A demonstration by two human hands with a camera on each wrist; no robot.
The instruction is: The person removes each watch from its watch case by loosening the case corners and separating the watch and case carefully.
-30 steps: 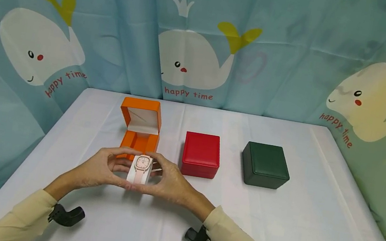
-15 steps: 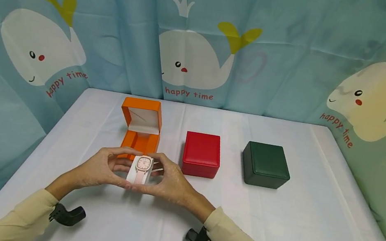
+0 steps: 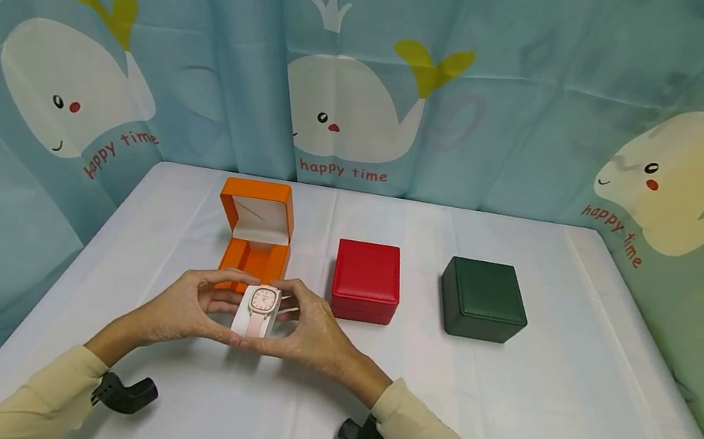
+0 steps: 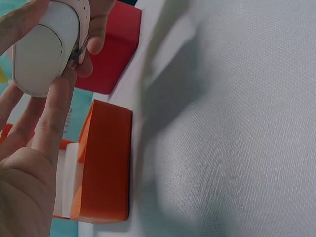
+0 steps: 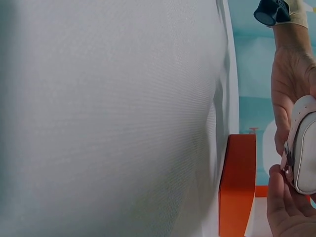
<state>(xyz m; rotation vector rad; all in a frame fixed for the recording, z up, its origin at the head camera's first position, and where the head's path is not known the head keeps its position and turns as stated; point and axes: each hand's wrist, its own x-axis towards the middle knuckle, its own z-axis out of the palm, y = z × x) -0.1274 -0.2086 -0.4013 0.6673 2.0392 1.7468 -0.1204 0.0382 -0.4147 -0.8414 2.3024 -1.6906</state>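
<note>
Watch (image 3: 262, 300) pinched above the white table (image 3: 499, 424)

Wrapped round a white cushion (image 3: 241, 318), the watch is at 6 o'clock of the open orange box (image 3: 260, 191). The left hand (image 3: 184, 304) pinches it from the 9 o'clock side, the right hand (image 3: 313, 331) from 3, thumbs nearest the person. The red box (image 3: 368, 275) lies at 2 o'clock, the green box (image 3: 486, 293) farther off, nearly at 3. Only the head view shows the dial, facing up; the wrist views show the cushion's rounded ends and the holes in the pink strap (image 3: 255, 325). The long axis runs 12 to 6, leaning slightly to 1.
</note>
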